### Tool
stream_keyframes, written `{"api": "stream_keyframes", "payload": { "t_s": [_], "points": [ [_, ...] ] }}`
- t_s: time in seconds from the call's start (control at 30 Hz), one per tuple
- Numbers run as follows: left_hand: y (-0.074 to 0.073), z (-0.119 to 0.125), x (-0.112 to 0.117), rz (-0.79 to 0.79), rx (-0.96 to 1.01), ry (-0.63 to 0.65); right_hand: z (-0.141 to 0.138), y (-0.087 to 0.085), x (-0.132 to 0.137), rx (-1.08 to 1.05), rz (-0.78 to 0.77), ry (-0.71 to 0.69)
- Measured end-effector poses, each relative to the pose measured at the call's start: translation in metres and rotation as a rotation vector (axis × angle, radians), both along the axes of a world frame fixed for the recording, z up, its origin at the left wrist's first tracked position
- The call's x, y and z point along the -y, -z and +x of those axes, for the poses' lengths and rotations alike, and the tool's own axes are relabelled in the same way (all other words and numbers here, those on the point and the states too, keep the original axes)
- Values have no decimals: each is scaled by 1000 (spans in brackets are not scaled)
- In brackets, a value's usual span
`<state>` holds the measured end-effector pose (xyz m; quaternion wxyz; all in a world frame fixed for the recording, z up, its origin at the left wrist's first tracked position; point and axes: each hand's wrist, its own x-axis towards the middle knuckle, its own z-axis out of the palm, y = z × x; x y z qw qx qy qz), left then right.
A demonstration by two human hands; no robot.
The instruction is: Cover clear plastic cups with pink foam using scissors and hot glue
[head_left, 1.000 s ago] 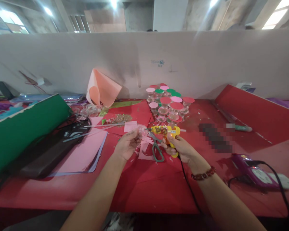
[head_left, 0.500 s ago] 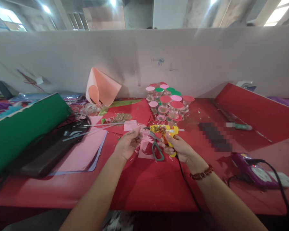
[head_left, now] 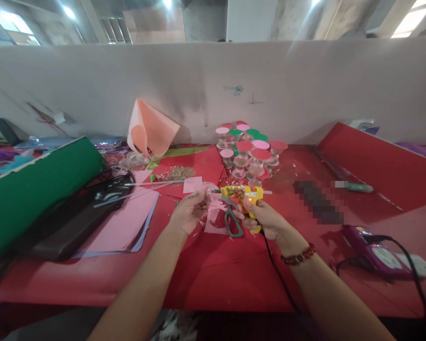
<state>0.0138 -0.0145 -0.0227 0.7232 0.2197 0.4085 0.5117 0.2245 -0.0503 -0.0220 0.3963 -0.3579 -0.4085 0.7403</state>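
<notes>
My right hand (head_left: 258,215) is closed round the handle of a yellow hot glue gun (head_left: 236,191), its nozzle pointing left. A clear plastic cup (head_left: 210,192) is pinched in the fingers of my left hand (head_left: 189,210), with the nozzle at its edge; whether they touch I cannot tell. Below the glue gun, scissors (head_left: 233,222) with green handles lie over pink paper scraps (head_left: 213,222). Just behind the hands stand several clear cups with round red, pink and green paper tops (head_left: 261,154).
Pink sheets (head_left: 119,227) and a black case (head_left: 74,222) lie at the left, beside a green board (head_left: 42,184). A purple power strip (head_left: 374,251) with cables sits at the right, near a red board (head_left: 383,166). The glue gun's cord (head_left: 277,274) runs off the front edge.
Both hands keep nearly the same place and hold. The whole view has shifted by a few pixels; nothing else has visibly moved.
</notes>
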Motion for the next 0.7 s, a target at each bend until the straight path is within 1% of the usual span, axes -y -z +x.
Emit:
{"api": "stream_keyframes", "payload": {
  "t_s": [0.1, 0.27, 0.47, 0.6, 0.7],
  "points": [
    [-1, 0, 0, 6, 3, 10, 0, -1, 0, 20, -9, -14],
    [-1, 1, 1, 13, 17, -6, 0, 2, 0, -12, -11, 59],
    [1, 0, 0, 31, 2, 21, 1, 2, 0, 37, 2, -4],
    [-1, 1, 1, 28, 12, 4, 0, 2, 0, 5, 21, 60],
    [-3, 2, 1, 18, 10, 4, 0, 2, 0, 38, 20, 2]
  ]
}}
